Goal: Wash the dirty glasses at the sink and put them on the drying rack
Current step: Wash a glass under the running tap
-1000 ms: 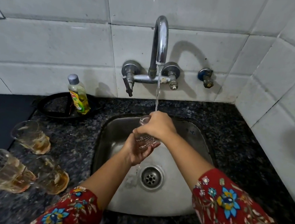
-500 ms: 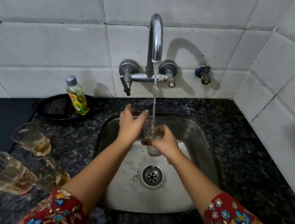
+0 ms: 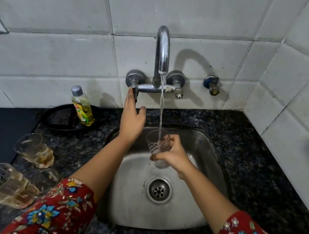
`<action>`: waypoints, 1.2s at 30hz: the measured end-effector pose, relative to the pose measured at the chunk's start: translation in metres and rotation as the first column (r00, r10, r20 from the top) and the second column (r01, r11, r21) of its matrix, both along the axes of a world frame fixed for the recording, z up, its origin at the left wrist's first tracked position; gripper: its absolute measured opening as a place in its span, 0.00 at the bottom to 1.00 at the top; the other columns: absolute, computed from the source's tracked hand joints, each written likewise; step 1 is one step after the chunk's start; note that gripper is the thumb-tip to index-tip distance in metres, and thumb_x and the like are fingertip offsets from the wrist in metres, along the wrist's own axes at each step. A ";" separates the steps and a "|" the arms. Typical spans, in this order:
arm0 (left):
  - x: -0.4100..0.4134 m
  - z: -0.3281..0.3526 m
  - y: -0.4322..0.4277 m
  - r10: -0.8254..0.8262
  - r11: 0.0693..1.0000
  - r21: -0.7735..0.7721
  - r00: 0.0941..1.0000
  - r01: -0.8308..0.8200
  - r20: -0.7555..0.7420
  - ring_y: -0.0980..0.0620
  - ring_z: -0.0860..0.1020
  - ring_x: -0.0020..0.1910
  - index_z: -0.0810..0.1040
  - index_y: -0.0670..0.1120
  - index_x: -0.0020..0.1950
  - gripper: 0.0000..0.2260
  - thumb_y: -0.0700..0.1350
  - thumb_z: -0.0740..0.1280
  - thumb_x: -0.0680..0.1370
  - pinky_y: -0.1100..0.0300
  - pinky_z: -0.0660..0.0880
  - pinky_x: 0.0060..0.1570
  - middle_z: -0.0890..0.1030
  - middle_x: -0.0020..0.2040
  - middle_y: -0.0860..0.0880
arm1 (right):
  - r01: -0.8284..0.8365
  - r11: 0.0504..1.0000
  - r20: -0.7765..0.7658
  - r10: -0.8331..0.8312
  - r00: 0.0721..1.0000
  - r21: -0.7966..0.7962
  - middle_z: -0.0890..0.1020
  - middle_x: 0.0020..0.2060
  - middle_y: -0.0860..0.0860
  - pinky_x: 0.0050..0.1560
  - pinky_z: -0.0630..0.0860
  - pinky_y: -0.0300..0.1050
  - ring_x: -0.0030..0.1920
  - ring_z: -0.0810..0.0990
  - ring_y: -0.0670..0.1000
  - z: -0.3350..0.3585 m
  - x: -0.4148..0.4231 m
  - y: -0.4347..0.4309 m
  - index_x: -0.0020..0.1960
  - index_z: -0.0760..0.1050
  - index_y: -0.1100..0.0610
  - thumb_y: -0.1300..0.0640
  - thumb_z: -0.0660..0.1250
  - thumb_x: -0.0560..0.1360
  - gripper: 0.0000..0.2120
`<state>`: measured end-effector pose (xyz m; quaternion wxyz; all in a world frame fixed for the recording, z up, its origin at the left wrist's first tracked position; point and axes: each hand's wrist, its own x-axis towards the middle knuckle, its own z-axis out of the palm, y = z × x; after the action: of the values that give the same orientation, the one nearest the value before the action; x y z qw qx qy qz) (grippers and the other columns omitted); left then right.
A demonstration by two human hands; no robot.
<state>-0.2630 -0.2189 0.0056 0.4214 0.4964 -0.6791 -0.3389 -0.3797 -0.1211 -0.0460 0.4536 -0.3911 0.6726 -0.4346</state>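
1. The right hand (image 3: pixel 173 155) grips a clear patterned glass (image 3: pixel 158 145) over the steel sink (image 3: pixel 191 206), tilted under the running stream from the chrome tap (image 3: pixel 163 50).
2. The left hand (image 3: pixel 132 120) reaches up with straight fingers, fingertips touching the dark tap lever (image 3: pixel 134 93); the 2 hands are apart.
3. Risk: wet, smooth glass held one-handed could slip and strike the hard steel basin, chipping or breaking.
4. Risk: the left sleeve (image 3: pixel 54 212) hangs just beside 3 dirty glasses (image 3: pixel 7 186) on the speckled granite counter (image 3: pixel 258 176); a swing of the arm could knock them over.
5. Those glasses are ribbed, with brownish residue. A green soap bottle (image 3: pixel 83 107) stands on a black tray (image 3: pixel 60 119). No drying rack shows.
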 end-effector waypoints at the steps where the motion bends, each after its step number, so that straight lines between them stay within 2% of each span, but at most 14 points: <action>1: 0.002 0.000 0.001 -0.008 1.000 -0.020 1.000 0.008 0.030 0.49 0.57 0.76 0.49 0.46 0.79 0.30 0.41 0.60 0.80 0.61 0.54 0.70 0.56 0.78 0.47 | -0.004 1.000 -0.017 0.004 1.000 -0.001 0.77 0.50 0.50 0.50 0.75 0.44 0.52 0.77 0.50 0.002 0.002 0.000 0.57 0.64 0.54 0.63 0.79 0.59 0.33; 4: 0.009 -0.011 0.014 -0.027 0.999 -0.020 0.993 0.030 0.116 0.49 0.56 0.77 0.52 0.45 0.78 0.28 0.46 0.60 0.81 0.55 0.53 0.74 0.57 0.78 0.47 | -0.083 0.996 -0.119 0.084 0.989 0.016 0.78 0.51 0.50 0.51 0.78 0.50 0.53 0.78 0.51 0.008 -0.001 0.004 0.55 0.68 0.53 0.60 0.80 0.58 0.32; 5: 0.010 -0.017 0.024 -0.034 0.999 0.031 0.994 0.031 0.105 0.49 0.58 0.76 0.55 0.46 0.78 0.26 0.49 0.58 0.82 0.53 0.56 0.74 0.60 0.77 0.47 | -0.121 0.992 -0.163 0.124 0.979 0.030 0.79 0.52 0.50 0.48 0.79 0.49 0.53 0.78 0.50 0.011 -0.004 0.007 0.55 0.70 0.53 0.60 0.80 0.57 0.30; 7: 0.010 -0.030 0.049 -0.052 0.969 0.241 0.999 0.048 0.010 0.48 0.65 0.72 0.62 0.47 0.76 0.23 0.55 0.55 0.82 0.54 0.62 0.70 0.67 0.74 0.46 | -0.189 0.980 -0.276 0.197 0.941 0.055 0.80 0.54 0.48 0.45 0.78 0.45 0.53 0.78 0.48 0.019 -0.012 0.014 0.55 0.75 0.51 0.58 0.81 0.57 0.28; 9: 0.009 -0.041 0.071 -0.071 0.899 0.425 0.992 0.108 -0.102 0.48 0.75 0.63 0.72 0.46 0.69 0.23 0.58 0.51 0.82 0.60 0.74 0.58 0.76 0.66 0.44 | -0.225 0.971 -0.379 0.237 0.895 0.078 0.80 0.54 0.46 0.49 0.76 0.42 0.54 0.78 0.47 0.027 -0.018 0.020 0.57 0.76 0.48 0.55 0.81 0.56 0.31; 11: 0.008 -0.047 0.084 -0.057 0.846 0.510 0.978 0.154 -0.200 0.51 0.81 0.50 0.78 0.44 0.58 0.23 0.56 0.49 0.83 0.65 0.78 0.42 0.82 0.54 0.44 | -0.208 0.974 -0.419 0.228 0.879 0.094 0.80 0.50 0.44 0.51 0.76 0.44 0.51 0.79 0.46 0.033 -0.021 0.025 0.56 0.74 0.46 0.54 0.82 0.54 0.33; 14: 0.005 -0.049 0.090 0.029 0.814 0.566 0.966 0.126 -0.257 0.45 0.82 0.48 0.78 0.46 0.49 0.21 0.53 0.48 0.84 0.52 0.80 0.48 0.83 0.49 0.41 | -0.145 0.985 -0.458 0.170 0.873 0.091 0.81 0.48 0.46 0.52 0.77 0.47 0.48 0.79 0.47 0.041 -0.023 0.029 0.52 0.68 0.43 0.51 0.82 0.50 0.36; 16: 0.002 -0.049 0.090 0.057 0.790 0.602 0.963 0.117 -0.262 0.44 0.82 0.46 0.77 0.45 0.47 0.20 0.51 0.48 0.84 0.51 0.80 0.46 0.82 0.47 0.41 | -0.112 0.992 -0.475 0.127 0.871 0.059 0.80 0.48 0.48 0.51 0.77 0.49 0.48 0.79 0.49 0.048 -0.023 0.031 0.52 0.66 0.44 0.49 0.82 0.51 0.36; 20: -0.002 -0.054 0.090 0.034 0.821 0.566 0.984 0.072 -0.173 0.46 0.79 0.44 0.77 0.45 0.43 0.21 0.50 0.48 0.84 0.52 0.76 0.48 0.82 0.43 0.44 | -0.075 0.997 -0.502 0.050 0.863 -0.030 0.77 0.49 0.49 0.48 0.75 0.47 0.48 0.77 0.51 0.059 -0.021 0.035 0.56 0.62 0.49 0.51 0.83 0.53 0.40; 24: -0.006 -0.055 0.094 0.015 0.891 0.453 1.000 -0.010 -0.007 0.50 0.75 0.41 0.79 0.41 0.48 0.21 0.48 0.49 0.84 0.56 0.68 0.43 0.79 0.41 0.46 | -0.044 0.993 -0.480 -0.013 0.877 -0.107 0.77 0.49 0.47 0.49 0.74 0.44 0.49 0.78 0.49 0.058 -0.019 0.035 0.58 0.65 0.50 0.52 0.83 0.53 0.39; 27: -0.009 -0.055 0.095 -0.040 0.917 0.398 0.995 -0.002 0.097 0.46 0.78 0.47 0.79 0.41 0.50 0.21 0.49 0.49 0.83 0.53 0.72 0.49 0.81 0.47 0.44 | -0.033 0.987 -0.461 -0.044 0.886 -0.157 0.79 0.47 0.45 0.49 0.75 0.41 0.49 0.79 0.47 0.055 -0.017 0.035 0.54 0.69 0.49 0.53 0.82 0.53 0.35; 29: -0.009 -0.056 0.095 -0.098 0.920 0.392 0.981 0.024 0.169 0.45 0.79 0.50 0.78 0.43 0.51 0.18 0.49 0.51 0.83 0.50 0.75 0.53 0.82 0.49 0.43 | -0.053 0.980 -0.447 -0.039 0.894 -0.192 0.81 0.47 0.44 0.50 0.78 0.43 0.48 0.81 0.46 0.051 -0.016 0.036 0.53 0.71 0.47 0.54 0.81 0.53 0.33; 33: -0.004 -0.054 0.101 -0.112 0.961 0.277 0.929 0.011 0.352 0.47 0.79 0.50 0.76 0.47 0.55 0.09 0.47 0.59 0.80 0.57 0.71 0.43 0.82 0.53 0.46 | -0.082 0.969 -0.468 -0.038 0.883 -0.235 0.82 0.48 0.43 0.50 0.79 0.47 0.47 0.81 0.45 0.039 -0.014 0.045 0.54 0.72 0.45 0.52 0.79 0.53 0.32; 36: 0.003 -0.050 0.107 -0.033 0.982 0.185 0.910 -0.049 0.414 0.48 0.79 0.53 0.76 0.51 0.59 0.11 0.48 0.61 0.79 0.59 0.70 0.44 0.82 0.55 0.50 | -0.070 0.957 -0.467 -0.071 0.882 -0.280 0.82 0.48 0.43 0.49 0.79 0.47 0.46 0.81 0.45 0.033 -0.011 0.051 0.54 0.72 0.45 0.52 0.77 0.53 0.31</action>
<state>-0.2596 -0.1121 -0.0445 0.2193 0.5980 -0.7153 -0.2875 -0.3910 -0.0698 -0.0132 0.2141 -0.5467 0.6921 -0.4198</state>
